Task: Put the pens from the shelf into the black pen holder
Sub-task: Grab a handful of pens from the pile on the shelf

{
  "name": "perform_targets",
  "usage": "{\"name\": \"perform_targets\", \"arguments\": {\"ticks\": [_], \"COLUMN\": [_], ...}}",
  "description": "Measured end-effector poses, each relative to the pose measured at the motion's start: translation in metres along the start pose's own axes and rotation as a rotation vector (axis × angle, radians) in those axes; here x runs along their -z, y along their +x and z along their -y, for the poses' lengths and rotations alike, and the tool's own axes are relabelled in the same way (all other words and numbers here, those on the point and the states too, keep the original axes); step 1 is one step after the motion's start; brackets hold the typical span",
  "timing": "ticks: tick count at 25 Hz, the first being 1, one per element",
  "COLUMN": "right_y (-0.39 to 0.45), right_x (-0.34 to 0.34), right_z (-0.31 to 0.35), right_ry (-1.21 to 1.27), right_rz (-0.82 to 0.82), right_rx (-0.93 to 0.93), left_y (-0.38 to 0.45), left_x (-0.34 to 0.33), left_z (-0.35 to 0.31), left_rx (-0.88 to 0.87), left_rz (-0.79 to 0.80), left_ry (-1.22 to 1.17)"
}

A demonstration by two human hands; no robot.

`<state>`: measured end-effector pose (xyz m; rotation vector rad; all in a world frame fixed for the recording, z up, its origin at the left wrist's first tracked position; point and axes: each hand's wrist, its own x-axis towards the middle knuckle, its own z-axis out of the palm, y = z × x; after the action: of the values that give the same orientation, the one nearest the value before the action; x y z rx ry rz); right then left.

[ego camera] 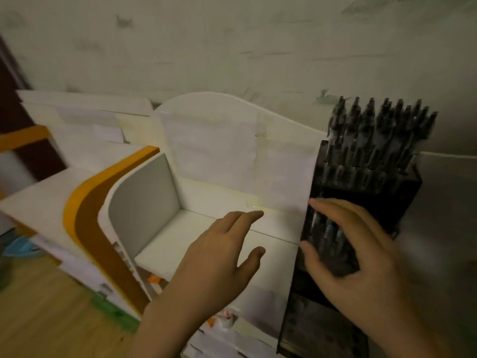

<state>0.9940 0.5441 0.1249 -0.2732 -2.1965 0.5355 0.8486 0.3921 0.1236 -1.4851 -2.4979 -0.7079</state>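
Right hand (351,249) spread, fingers draped over lower front of black pen holder (366,192), holding nothing. Left hand (222,257) open, empty, hovering above white shelf (180,244) compartment. Pens (379,130) stand upright in holder, right of shelf.

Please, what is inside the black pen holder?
Many dark pens stand upright in the rear part of the black pen holder. More pens show through its front wall, partly covered by the right hand. Its bottom cannot be seen.

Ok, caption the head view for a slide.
Right hand rests on the black pen holder full of pens; left hand hovers over the shelf.
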Motion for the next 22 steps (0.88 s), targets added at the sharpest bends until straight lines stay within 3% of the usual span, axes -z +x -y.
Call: {"name": "perform_targets", "arguments": {"ticks": [3,7,17,22], "right_y": [0.013,0.026,0.05,0.067], "right_x": [-0.045,-0.118,-0.317,-0.406], "right_z": [0.024,0.077,0.286,0.359], "right_ry": [0.107,0.075,0.15,0.167], "right_rz": [0.268,0.437,0.541,0.521], "right_rx": [-0.047,-0.024,0.164,0.181], "left_y": [-0.019,-0.058,-0.2,-0.233], "left_x": [0.021,0.062,0.18,0.229], "left_z": [0.031,0.092,0.314,0.412], "left_rx": [0.076,0.193,0.389,0.414], "left_rz": [-0.046,-0.118,-0.242,-0.236], "left_ry": [0.018,0.05,0.093,0.096]}}
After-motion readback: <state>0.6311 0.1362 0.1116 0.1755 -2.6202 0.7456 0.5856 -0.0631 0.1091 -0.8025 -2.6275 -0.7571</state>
